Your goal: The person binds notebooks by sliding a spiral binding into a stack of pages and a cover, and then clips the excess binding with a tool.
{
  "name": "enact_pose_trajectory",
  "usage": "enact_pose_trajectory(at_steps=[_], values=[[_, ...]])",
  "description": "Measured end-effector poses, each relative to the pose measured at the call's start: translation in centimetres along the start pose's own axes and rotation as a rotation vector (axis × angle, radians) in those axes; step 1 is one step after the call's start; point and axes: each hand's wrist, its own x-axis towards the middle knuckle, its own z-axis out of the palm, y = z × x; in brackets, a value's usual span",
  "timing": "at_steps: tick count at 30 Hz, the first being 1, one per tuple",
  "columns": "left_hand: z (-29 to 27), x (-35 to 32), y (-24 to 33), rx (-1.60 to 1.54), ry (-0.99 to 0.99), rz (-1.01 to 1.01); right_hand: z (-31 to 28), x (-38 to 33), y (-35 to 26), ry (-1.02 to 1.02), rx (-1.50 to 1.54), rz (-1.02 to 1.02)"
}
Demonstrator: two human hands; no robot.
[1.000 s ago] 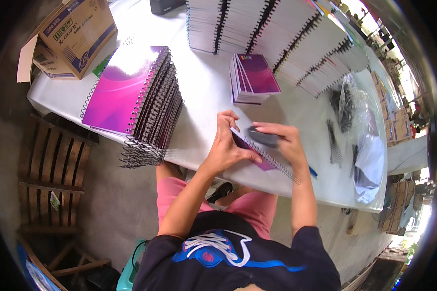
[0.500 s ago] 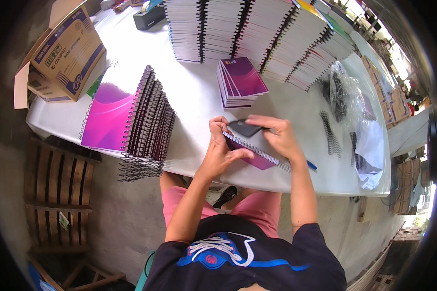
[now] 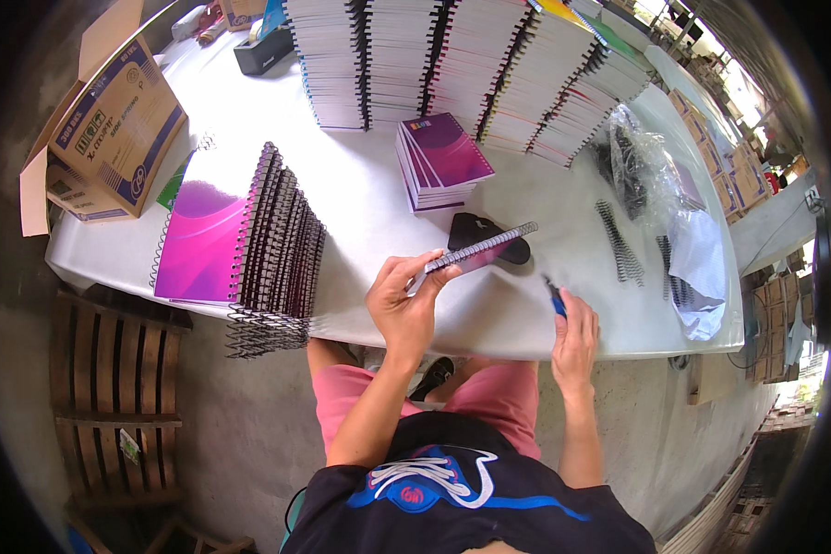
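Observation:
Raised over the table's near edge, a small purple notebook point(image 3: 475, 259) with a spiral coil along its upper side is gripped by my left hand point(image 3: 403, 300). The coil sticks out past the notebook's far right end. My right hand point(image 3: 575, 340), to the right and apart from the notebook, is closed round a blue-handled tool, seemingly pliers point(image 3: 556, 297), whose dark tip points up and away. Behind the notebook a black flat pad point(image 3: 517, 247) lies on the table, partly covered by it.
A stack of purple covers and pages point(image 3: 445, 166) stands beyond the pad. To the left are bound purple notebooks point(image 3: 203, 240) and a cardboard box point(image 3: 115, 134). Tall piles of spiral-bound books point(image 3: 402, 69) line the back. Loose black coils point(image 3: 619, 242) and plastic wrap point(image 3: 642, 175) lie right.
My right hand has left the black pad, which now lies on the table, and has picked up the blue-handled pliers at the right. The notebook's coil end now tilts up and away.

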Motion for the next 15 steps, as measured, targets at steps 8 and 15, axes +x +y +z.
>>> enact_pose_trajectory(at_steps=[8,15], values=[[-0.8,-0.4,1.6,0.155,0.057,0.266,-4.2,3.2,-12.9,0.021,0.221,-0.3],[-1.3,-0.6,1.6,0.201,0.039,0.386,-4.9,3.7,-13.8,-0.132,0.198,-0.303]])
